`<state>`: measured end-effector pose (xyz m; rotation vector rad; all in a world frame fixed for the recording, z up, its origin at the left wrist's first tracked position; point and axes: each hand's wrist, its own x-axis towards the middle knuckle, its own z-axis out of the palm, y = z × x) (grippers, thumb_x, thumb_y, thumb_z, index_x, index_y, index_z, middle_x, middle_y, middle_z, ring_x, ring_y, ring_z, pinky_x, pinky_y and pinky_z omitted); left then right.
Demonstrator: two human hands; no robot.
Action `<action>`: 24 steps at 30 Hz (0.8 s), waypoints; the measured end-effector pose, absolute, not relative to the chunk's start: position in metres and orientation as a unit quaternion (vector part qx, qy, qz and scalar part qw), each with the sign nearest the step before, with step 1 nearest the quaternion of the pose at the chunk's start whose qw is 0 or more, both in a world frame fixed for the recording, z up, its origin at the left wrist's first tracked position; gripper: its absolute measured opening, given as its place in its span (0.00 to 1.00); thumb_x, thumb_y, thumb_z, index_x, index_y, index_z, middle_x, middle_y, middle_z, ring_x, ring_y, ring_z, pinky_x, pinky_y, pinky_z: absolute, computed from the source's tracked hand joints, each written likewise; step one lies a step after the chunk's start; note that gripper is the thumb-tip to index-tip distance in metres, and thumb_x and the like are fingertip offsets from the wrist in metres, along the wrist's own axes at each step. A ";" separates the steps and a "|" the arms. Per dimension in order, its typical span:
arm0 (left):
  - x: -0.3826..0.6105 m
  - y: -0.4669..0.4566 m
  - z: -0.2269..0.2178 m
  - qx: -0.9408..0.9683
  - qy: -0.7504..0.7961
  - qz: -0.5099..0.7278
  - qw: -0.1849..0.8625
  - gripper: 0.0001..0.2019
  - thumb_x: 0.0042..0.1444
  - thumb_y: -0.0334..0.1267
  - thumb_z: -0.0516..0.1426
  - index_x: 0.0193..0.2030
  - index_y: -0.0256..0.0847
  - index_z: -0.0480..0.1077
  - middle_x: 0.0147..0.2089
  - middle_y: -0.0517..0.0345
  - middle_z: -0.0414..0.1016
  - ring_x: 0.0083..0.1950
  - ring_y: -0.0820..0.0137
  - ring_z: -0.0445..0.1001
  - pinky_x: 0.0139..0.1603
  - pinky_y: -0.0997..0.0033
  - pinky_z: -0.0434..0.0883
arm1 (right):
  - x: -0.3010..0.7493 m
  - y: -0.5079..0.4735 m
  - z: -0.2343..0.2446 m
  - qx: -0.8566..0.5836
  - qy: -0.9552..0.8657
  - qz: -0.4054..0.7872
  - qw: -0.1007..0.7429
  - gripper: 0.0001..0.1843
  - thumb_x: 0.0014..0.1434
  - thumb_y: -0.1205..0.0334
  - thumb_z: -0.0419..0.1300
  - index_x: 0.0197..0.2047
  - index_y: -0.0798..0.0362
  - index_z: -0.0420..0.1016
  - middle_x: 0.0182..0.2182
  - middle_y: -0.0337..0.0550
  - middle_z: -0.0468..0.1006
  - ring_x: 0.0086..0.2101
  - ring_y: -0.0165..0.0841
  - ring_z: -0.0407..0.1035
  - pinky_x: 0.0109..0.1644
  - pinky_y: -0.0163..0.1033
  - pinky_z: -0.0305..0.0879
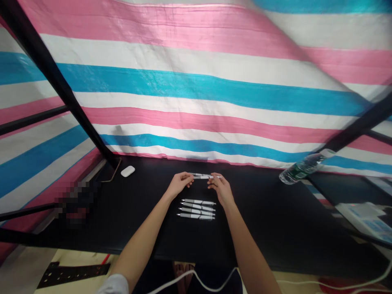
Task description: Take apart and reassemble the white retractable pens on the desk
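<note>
Above the row, a white-and-grey pen [202, 177] lies crosswise between my two hands, with what looks like a second pen close behind it. My left hand [181, 182] pinches its left end between thumb and fingers. At the right end, my right hand [221, 188] is closed on it in the same way. Nearer to me, several similar pens [197, 209] rest side by side on the black tabletop [257, 212], their pointed tips towards the left. Fingers hide both ends of the held pen in part.
A white rounded case [128, 171] and a phone-like dark slab [110, 170] lie at the back left. Toward the right, a clear plastic bottle [301, 168] lies tilted. A white device [364, 218] is beyond it. Striped sheeting [196, 92] hangs behind; black frame bars [55, 77] flank the table.
</note>
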<state>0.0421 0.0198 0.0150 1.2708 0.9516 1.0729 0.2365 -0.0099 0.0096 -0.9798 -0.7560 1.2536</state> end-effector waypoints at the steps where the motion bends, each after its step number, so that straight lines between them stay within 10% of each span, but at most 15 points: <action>1: 0.042 0.020 0.015 0.544 0.407 0.458 0.574 0.16 0.46 0.47 0.64 0.32 0.34 0.73 0.28 0.55 0.74 0.28 0.73 0.70 0.27 0.74 0.66 | 0.237 -0.010 0.009 -0.428 -0.330 0.550 0.637 0.20 0.43 0.49 0.70 0.36 0.53 0.76 0.25 0.40 0.76 0.28 0.32 0.72 0.26 0.35 0.69; 24: 0.042 0.022 0.016 0.508 0.432 0.477 0.573 0.19 0.49 0.51 0.61 0.36 0.33 0.73 0.30 0.54 0.73 0.28 0.74 0.69 0.26 0.75 0.66 | 0.237 -0.007 0.008 -0.423 -0.294 0.551 0.656 0.19 0.43 0.48 0.70 0.32 0.53 0.76 0.29 0.42 0.77 0.32 0.35 0.74 0.33 0.39 0.73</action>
